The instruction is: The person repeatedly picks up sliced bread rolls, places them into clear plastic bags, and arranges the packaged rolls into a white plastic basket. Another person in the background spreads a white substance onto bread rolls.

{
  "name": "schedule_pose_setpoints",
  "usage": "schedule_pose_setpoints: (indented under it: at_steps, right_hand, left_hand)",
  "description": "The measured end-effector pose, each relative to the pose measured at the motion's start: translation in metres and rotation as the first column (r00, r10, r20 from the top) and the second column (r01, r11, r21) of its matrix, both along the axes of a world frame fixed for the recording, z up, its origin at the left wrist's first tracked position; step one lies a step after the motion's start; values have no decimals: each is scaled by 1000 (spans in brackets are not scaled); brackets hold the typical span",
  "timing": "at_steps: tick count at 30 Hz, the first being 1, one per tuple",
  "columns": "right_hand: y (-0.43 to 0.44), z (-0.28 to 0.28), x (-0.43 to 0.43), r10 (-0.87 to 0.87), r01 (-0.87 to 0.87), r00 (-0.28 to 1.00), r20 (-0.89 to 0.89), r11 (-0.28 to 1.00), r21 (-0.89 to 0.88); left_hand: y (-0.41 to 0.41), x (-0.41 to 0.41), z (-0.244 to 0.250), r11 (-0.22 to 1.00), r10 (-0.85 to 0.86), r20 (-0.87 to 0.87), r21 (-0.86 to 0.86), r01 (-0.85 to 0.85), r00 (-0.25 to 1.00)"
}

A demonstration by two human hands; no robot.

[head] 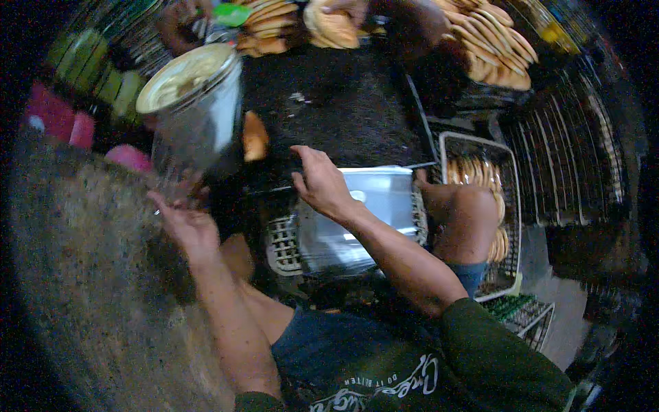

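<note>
My left hand (193,226) is in the air at the left, blurred, its fingers apart and nothing seen in it. Just above it stands a tall tub (198,116) with pale creamy spread (177,87) inside. My right hand (324,183) is over the near edge of a dark tabletop (340,118), fingers apart and without a load. Beyond its fingertips, one bread bun (255,138) lies beside the tub. Under my right forearm, a stack of clear plastic bags (383,193) rests on a plastic basket (284,244).
Another person's hand (350,10) touches bread (332,28) at the far side. Piled buns (494,46) lie at the far right. A white-rimmed crate (517,226) holds packed buns beside my right knee (468,221). Green packs (82,56) and pink items (56,116) are at the left.
</note>
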State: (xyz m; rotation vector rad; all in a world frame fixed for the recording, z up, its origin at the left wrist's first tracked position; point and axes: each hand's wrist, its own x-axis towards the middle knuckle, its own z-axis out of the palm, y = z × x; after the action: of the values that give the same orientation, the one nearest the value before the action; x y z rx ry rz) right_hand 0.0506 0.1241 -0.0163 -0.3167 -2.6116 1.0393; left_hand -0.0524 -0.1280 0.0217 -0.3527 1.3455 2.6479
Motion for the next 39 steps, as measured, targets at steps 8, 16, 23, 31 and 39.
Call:
schedule_pose_setpoints:
  at_steps: [8, 16, 23, 31, 39]
  right_hand:
    - [-34, -28, -76, -338, 352, 936, -99, 891, 285]
    - [109, 115, 84, -2, 97, 987, 163, 809, -579]
    - [164, 145, 142, -32, 68, 997, 66, 723, -688]
    - [170, 120, 159, 0, 18, 1000, 24, 647, -762]
    - [157, 103, 156, -20, 36, 999, 31, 634, -773]
  left_hand:
    - [58, 41, 18, 998, 61, -187, -16, -65, 980]
    - [54, 32, 24, 955, 185, -214, -192, -227, 959]
    - [129, 63, 22, 852, -289, -429, -522, 26, 856]
    - [154, 103, 32, 833, -522, -192, -326, 448, 831]
    - [192, 150, 39, 849, -520, -346, -309, 429, 781]
